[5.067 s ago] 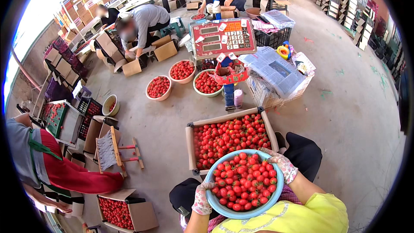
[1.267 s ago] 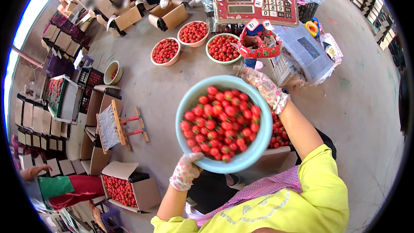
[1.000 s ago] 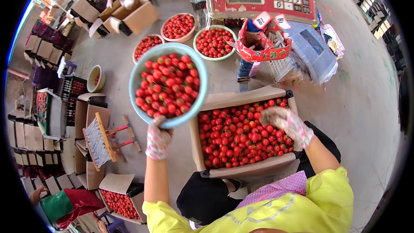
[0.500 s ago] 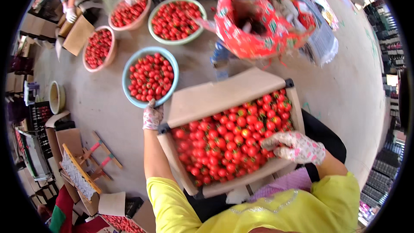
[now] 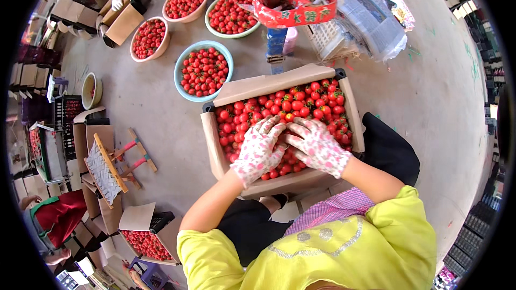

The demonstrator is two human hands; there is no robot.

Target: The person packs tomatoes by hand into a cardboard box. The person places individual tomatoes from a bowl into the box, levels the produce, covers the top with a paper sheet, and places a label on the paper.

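Observation:
A cardboard-lined box (image 5: pixel 287 185) full of red cherry tomatoes (image 5: pixel 317 96) rests in front of me, close to my knees. My left hand (image 5: pixel 260 150), in a white glove with pink spots, lies on the tomatoes left of the middle with its fingers stretched out. Beside it, my right hand (image 5: pixel 319 146) in a matching glove rests on them too, fingers spread and palm down. The fingertips of both hands come close together over the middle of the box. Neither hand has a tomato visibly gripped; what lies under the palms is hidden.
Beyond the box stand a blue basin (image 5: pixel 178 81), a green basin (image 5: pixel 226 35) and two pink basins of tomatoes. A red bag (image 5: pixel 295 19) hangs at the far side near newspapers (image 5: pixel 371 16). A folding stool (image 5: pixel 107 169) is at left. Other people work at far left and lower left.
My left hand has left the box's far left corner and come onto the tomatoes. The right hand has moved left to join it. The box's far flap now stands lower, and the view has shifted.

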